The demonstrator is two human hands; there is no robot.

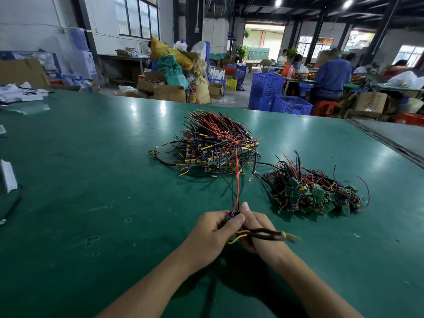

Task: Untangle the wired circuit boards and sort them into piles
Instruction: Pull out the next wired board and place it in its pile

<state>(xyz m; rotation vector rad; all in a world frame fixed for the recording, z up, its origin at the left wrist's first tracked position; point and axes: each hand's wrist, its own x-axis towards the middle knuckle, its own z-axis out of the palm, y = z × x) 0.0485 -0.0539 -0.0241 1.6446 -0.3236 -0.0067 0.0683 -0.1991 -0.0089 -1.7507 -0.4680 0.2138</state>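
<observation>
A big tangled heap of wired circuit boards [218, 145] with red, black and yellow leads lies on the green table [91, 180] ahead of me. A smaller pile of green boards [316, 193] sits to its right. My left hand [211, 235] and my right hand [254, 228] meet near the table's front, both pinching one small wired board [232, 214]. Its red and black wires run up toward the big heap. Dark wires with yellow ends [268, 235] stick out to the right from between my hands.
White papers [20, 92] lie at the table's far left, and a white block [8, 175] sits at the left edge. Beyond the table stand blue crates [275, 97], cardboard boxes [169, 92] and seated people [330, 74] at other benches. A seam runs along the table's right side.
</observation>
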